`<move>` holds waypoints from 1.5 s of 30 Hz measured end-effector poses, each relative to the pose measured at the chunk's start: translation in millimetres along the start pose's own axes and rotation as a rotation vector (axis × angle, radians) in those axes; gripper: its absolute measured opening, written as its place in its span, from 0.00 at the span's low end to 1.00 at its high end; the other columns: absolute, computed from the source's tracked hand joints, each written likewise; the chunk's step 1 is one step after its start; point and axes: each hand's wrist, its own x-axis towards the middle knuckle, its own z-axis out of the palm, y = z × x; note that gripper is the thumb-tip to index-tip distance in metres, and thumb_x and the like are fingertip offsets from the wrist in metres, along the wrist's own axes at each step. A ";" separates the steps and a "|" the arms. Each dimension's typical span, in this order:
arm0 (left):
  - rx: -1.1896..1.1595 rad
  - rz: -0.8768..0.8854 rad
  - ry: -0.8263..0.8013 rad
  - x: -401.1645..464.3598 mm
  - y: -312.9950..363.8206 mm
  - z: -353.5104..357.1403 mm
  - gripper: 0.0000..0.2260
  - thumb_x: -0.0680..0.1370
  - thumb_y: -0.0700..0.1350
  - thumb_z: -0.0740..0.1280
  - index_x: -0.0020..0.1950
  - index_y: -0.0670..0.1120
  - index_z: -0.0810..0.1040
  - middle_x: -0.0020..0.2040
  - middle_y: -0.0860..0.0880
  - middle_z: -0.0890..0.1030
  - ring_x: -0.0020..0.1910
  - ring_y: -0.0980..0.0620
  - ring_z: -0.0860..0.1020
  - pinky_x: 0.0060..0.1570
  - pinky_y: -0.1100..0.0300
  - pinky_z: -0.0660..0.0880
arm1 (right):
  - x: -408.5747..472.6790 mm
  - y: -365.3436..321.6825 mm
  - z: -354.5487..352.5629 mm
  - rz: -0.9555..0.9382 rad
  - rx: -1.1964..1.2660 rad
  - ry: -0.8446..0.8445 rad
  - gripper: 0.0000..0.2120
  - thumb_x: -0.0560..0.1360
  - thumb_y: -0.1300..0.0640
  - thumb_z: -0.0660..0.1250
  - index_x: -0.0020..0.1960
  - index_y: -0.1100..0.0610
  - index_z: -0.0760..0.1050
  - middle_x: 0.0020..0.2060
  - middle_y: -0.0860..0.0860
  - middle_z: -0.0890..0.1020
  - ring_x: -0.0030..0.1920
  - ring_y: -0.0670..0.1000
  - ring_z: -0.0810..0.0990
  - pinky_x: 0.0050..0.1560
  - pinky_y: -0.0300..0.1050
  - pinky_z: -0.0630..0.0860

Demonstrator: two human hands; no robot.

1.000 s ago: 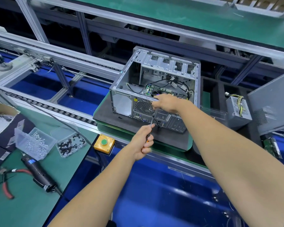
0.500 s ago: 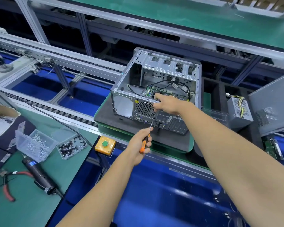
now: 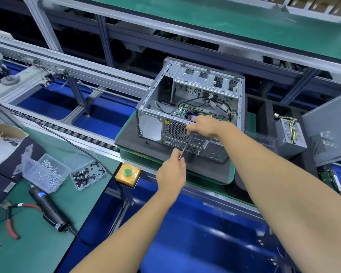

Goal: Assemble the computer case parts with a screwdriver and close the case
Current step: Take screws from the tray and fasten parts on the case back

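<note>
An open grey computer case (image 3: 150, 127) lies on its side on a dark foam pad (image 3: 134, 142), its rear panel facing me and cables and a board visible inside. My left hand (image 3: 171, 174) is closed around a small screwdriver (image 3: 183, 150) whose thin shaft points up at the rear panel below the fan grille. My right hand (image 3: 204, 126) rests on the top rear edge of the case, fingers gripping the rim beside the fan grille. The grey side panel (image 3: 327, 129) leans at the right edge.
A power supply (image 3: 289, 134) with yellow wires sits right of the case. On the green bench at left are two clear screw boxes (image 3: 45, 172) (image 3: 88, 174), a black electric driver (image 3: 47, 205) and red-handled pliers (image 3: 11, 225). A yellow box with a green button (image 3: 127, 174) is on the conveyor rail.
My left hand has closed further over the screwdriver, hiding its orange handle, and the tip stays at the rear panel. My right hand stays on the case rim.
</note>
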 end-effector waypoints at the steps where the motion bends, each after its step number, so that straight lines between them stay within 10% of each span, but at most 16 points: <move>1: -0.215 -0.119 -0.070 4.3 2.2 -2.3 0.07 0.84 0.50 0.54 0.58 0.53 0.71 0.39 0.51 0.80 0.35 0.49 0.74 0.32 0.56 0.67 | -0.3 0.5 0.3 -0.005 -0.004 0.001 0.13 0.78 0.46 0.65 0.36 0.46 0.79 0.38 0.51 0.75 0.40 0.52 0.74 0.36 0.47 0.64; 4: -0.983 -0.508 -0.328 15.7 0.5 -8.8 0.11 0.82 0.46 0.59 0.59 0.48 0.78 0.34 0.50 0.78 0.28 0.54 0.69 0.24 0.63 0.60 | -1.4 -0.2 0.3 -0.009 0.004 -0.004 0.14 0.79 0.46 0.65 0.36 0.46 0.79 0.39 0.51 0.75 0.43 0.55 0.75 0.38 0.47 0.65; 9: -1.539 -0.636 -0.529 3.2 -7.4 -8.4 0.09 0.80 0.48 0.69 0.59 0.49 0.79 0.36 0.51 0.73 0.28 0.57 0.64 0.17 0.66 0.56 | -3.7 -1.3 -1.1 -0.005 0.007 -0.009 0.13 0.79 0.46 0.64 0.37 0.46 0.79 0.41 0.50 0.74 0.45 0.56 0.75 0.38 0.47 0.66; 12: -1.191 -0.456 -0.386 6.0 -4.6 -6.2 0.05 0.84 0.48 0.64 0.58 0.49 0.75 0.35 0.51 0.71 0.27 0.55 0.63 0.22 0.63 0.55 | -4.7 -2.4 -1.8 -0.001 -0.004 -0.013 0.12 0.79 0.46 0.64 0.39 0.49 0.80 0.40 0.50 0.74 0.42 0.53 0.73 0.39 0.49 0.68; 17: 0.244 0.130 0.126 4.7 -4.4 -5.2 0.02 0.85 0.50 0.58 0.57 0.54 0.69 0.41 0.52 0.73 0.30 0.50 0.72 0.26 0.58 0.60 | -6.2 -4.2 -1.4 0.008 0.003 -0.018 0.12 0.78 0.46 0.65 0.42 0.51 0.81 0.47 0.52 0.75 0.51 0.57 0.74 0.48 0.52 0.70; 20: 0.089 0.046 0.075 4.5 2.6 -4.9 0.11 0.85 0.51 0.57 0.66 0.61 0.67 0.45 0.55 0.78 0.36 0.50 0.77 0.29 0.57 0.64 | -6.9 -5.0 -1.6 -0.003 -0.001 -0.014 0.13 0.78 0.47 0.65 0.38 0.49 0.79 0.44 0.53 0.73 0.48 0.57 0.74 0.42 0.50 0.68; 25: -1.098 -0.593 -0.396 15.5 4.1 -9.9 0.11 0.81 0.46 0.63 0.61 0.47 0.82 0.38 0.49 0.76 0.30 0.53 0.70 0.24 0.62 0.61 | -7.5 -5.0 -1.7 0.015 0.011 -0.006 0.13 0.78 0.46 0.65 0.38 0.49 0.80 0.40 0.54 0.76 0.41 0.53 0.75 0.40 0.48 0.70; 28: -1.553 -0.694 -0.601 11.2 -3.8 -12.1 0.15 0.76 0.45 0.72 0.62 0.45 0.83 0.36 0.50 0.73 0.27 0.57 0.65 0.19 0.66 0.56 | -7.9 -5.1 -1.2 0.020 0.015 -0.002 0.12 0.77 0.45 0.65 0.38 0.49 0.79 0.40 0.53 0.77 0.42 0.53 0.75 0.42 0.49 0.71; 31: -1.388 -0.566 -0.629 11.2 -3.6 -8.3 0.13 0.82 0.49 0.65 0.66 0.53 0.79 0.33 0.52 0.70 0.25 0.57 0.58 0.19 0.65 0.52 | -9.1 -5.1 -0.9 0.015 0.027 -0.002 0.12 0.77 0.46 0.66 0.39 0.50 0.80 0.41 0.52 0.78 0.43 0.52 0.75 0.44 0.49 0.71; 38: 0.228 0.023 0.006 7.6 -0.5 4.2 0.07 0.86 0.52 0.53 0.58 0.51 0.66 0.33 0.50 0.74 0.30 0.46 0.73 0.29 0.55 0.67 | -10.4 -4.9 -4.3 0.023 0.081 -0.026 0.12 0.77 0.47 0.67 0.39 0.51 0.80 0.40 0.44 0.71 0.43 0.51 0.71 0.43 0.48 0.68; 42: 0.055 -0.050 -0.009 5.7 2.7 6.5 0.08 0.85 0.53 0.51 0.56 0.53 0.67 0.33 0.54 0.75 0.32 0.50 0.73 0.32 0.55 0.65 | -10.4 -4.8 -3.8 0.022 0.068 -0.032 0.12 0.78 0.48 0.66 0.39 0.51 0.80 0.40 0.41 0.68 0.48 0.54 0.70 0.50 0.50 0.68; 45: -0.548 -0.205 -0.269 11.8 -2.3 5.1 0.13 0.85 0.48 0.52 0.59 0.50 0.76 0.39 0.51 0.78 0.35 0.52 0.75 0.33 0.57 0.68 | -9.1 -3.4 -3.8 0.019 0.062 -0.036 0.12 0.78 0.47 0.66 0.40 0.51 0.81 0.40 0.42 0.69 0.48 0.54 0.71 0.48 0.49 0.67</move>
